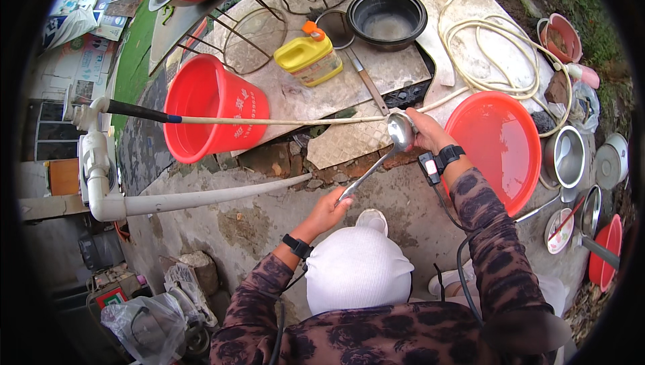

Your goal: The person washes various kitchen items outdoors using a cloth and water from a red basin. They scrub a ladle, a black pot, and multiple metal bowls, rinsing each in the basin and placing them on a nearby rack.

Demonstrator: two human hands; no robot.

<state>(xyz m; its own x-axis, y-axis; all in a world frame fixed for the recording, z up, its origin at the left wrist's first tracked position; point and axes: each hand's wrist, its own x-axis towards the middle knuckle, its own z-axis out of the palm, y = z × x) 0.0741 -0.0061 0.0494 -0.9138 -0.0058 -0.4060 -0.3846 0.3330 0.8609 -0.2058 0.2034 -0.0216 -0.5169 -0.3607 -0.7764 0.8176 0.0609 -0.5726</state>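
Note:
A metal ladle [370, 176] slants between my two hands, its bowl up and away from me. My left hand [325, 214] grips the end of its handle. Cupped against the side of the ladle's bowl is my right hand [429, 130]; its fingertips are partly hidden behind the metal. Just beyond the bowl lies a knife [370, 85] with a wooden handle. A pale hose [282, 121] runs from the left to the bowl, and I cannot tell whether it touches the ladle. A red basin [496, 148] holding water sits right of my right hand.
A red bucket [194, 113], a yellow jug [310, 62] and a black basin [387, 19] stand beyond my hands. White pipe [201, 201] juts in from the left. Coiled hose [484, 82] lies at upper right, above a metal pot [564, 156] and a patterned bowl [558, 231].

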